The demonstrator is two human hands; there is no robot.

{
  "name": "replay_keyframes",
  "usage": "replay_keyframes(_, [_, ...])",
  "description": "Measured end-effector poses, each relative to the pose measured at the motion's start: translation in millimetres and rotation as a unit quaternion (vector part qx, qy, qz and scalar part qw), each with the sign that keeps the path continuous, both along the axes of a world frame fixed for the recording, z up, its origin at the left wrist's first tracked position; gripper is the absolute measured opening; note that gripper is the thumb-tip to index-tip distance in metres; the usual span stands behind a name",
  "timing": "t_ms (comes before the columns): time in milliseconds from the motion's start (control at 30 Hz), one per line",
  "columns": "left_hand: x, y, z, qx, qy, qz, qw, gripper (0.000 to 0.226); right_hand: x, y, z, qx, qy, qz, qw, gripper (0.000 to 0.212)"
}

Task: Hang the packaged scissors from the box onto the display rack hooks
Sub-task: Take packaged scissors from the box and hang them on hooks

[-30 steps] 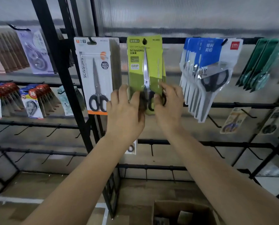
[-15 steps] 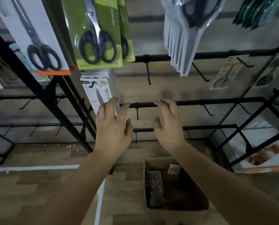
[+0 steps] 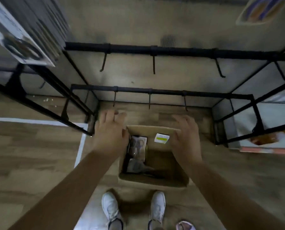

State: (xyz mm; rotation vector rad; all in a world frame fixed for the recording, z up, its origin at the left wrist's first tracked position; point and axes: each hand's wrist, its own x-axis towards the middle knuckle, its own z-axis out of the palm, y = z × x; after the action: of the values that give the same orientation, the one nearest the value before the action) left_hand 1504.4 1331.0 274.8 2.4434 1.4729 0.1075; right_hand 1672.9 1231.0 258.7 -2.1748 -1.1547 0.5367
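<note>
So the view looks straight down at an open cardboard box [image 3: 153,181] sitting on the wood-look floor [image 3: 30,155], and I'll use that box as the anchor for everything. Both hands hover over its far end with nothing in them: the left hand [image 3: 111,133] is above the box's far-left corner, fingers [image 3: 108,116] loosely spread and relaxed, and the right hand [image 3: 186,136] is above the far-right corner, fingers [image 3: 180,120] also apart and slack. Inside the box, along its left wall, there's a small pile of packaged scissors [image 3: 137,152]; it's blurry, but you can make out dark handle loops on the top pack. On the inside of the box's far wall is a small white label with a green stripe [image 3: 161,138]. Just beyond the box stands the black display rack [image 3: 163,92], with a low bar carrying three bare hooks [image 3: 149,101] and a higher bar behind it with more bare hooks. Up and to the left of the box, a stack of white scissor packs [image 3: 27,32] hangs from the rack, badly smeared. Up and to the right, a blurred card [image 3: 261,10] hangs at the frame edge. On the near side of the box are the person's two white shoes [image 3: 111,208], and a pinkish one [image 3: 185,225] peeks in by the bottom edge. A pale floor stripe [image 3: 79,148] runs left of the box
</note>
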Motion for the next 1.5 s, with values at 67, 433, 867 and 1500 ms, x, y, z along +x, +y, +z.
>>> replay_keyframes(67, [16,-7,-41,-0.048,0.042,0.024,0.998,0.048,15,-7,-43,-0.03,0.014,-0.011,0.999,0.04])
replay_keyframes(433, [10,-44,-311,-0.303,0.159,0.085,0.936,0.041,-6,-49,-304,-0.249,0.183,-0.058,0.949,0.045])
replay_keyframes(867, [19,-11,-521,-0.316,-0.037,0.327,0.89,0.074,-40,-2,-542,-0.305,0.326,-0.177,0.877,0.041])
replay_keyframes(1500, [19,-20,-586,-0.402,-0.095,0.307,0.857,0.046,-37,31,-590,-0.197,0.591,-0.154,0.767,0.03])
